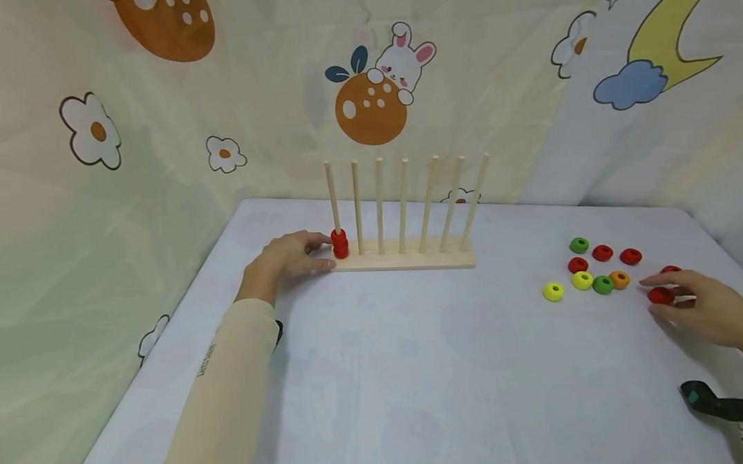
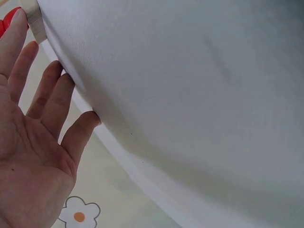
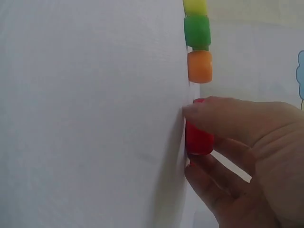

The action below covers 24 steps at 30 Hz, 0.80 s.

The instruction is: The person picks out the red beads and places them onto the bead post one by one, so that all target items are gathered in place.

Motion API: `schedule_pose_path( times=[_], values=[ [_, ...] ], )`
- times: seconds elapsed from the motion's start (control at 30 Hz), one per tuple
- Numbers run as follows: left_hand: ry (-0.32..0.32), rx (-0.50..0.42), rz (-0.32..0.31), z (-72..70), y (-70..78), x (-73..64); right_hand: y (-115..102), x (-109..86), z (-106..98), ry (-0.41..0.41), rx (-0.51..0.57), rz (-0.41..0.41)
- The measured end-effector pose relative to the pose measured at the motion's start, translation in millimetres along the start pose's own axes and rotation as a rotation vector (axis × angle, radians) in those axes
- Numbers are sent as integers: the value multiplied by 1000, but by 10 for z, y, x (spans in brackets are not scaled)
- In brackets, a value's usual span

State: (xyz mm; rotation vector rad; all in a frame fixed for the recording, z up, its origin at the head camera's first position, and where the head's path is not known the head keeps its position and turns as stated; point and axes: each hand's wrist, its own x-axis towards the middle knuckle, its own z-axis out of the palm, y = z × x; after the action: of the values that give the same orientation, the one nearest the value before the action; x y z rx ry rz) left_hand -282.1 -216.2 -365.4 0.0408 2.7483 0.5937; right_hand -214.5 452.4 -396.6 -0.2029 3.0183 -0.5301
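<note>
At the left end of a wooden peg stand (image 1: 404, 261), my left hand (image 1: 291, 255) touches the base with its thumb and a fingertip, its other fingers loosely extended in the left wrist view. Red beads (image 1: 340, 247) are stacked low on the leftmost peg, right beside those fingertips. On the far right of the table, my right hand (image 1: 711, 307) pinches a red bead (image 1: 661, 296) between thumb and fingers, low at the table surface. In the right wrist view the thumb covers part of this red bead (image 3: 199, 137). Another red bead (image 1: 670, 269) shows just behind the fingers.
Loose beads lie left of my right hand: an orange bead (image 1: 620, 279), green bead (image 1: 579, 245), yellow bead (image 1: 553, 292) and several red ones. The other pegs (image 1: 403, 203) stand bare. A printed cloth (image 1: 278, 91) hangs behind the white table (image 1: 415, 375).
</note>
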Motion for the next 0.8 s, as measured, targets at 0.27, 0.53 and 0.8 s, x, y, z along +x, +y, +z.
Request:
schedule_pose_path(
  times=[0.27,0.53,0.8],
  values=[
    [5,13,15,1,-3,-1,-36,-48,-15,-9,-2,19],
    [13,18,26,-37,-55,-47,-105,5,41,75,13,-18],
    [10,-2,12,6,-7,10,-201,-44,-36,159,34,-45]
  ],
)
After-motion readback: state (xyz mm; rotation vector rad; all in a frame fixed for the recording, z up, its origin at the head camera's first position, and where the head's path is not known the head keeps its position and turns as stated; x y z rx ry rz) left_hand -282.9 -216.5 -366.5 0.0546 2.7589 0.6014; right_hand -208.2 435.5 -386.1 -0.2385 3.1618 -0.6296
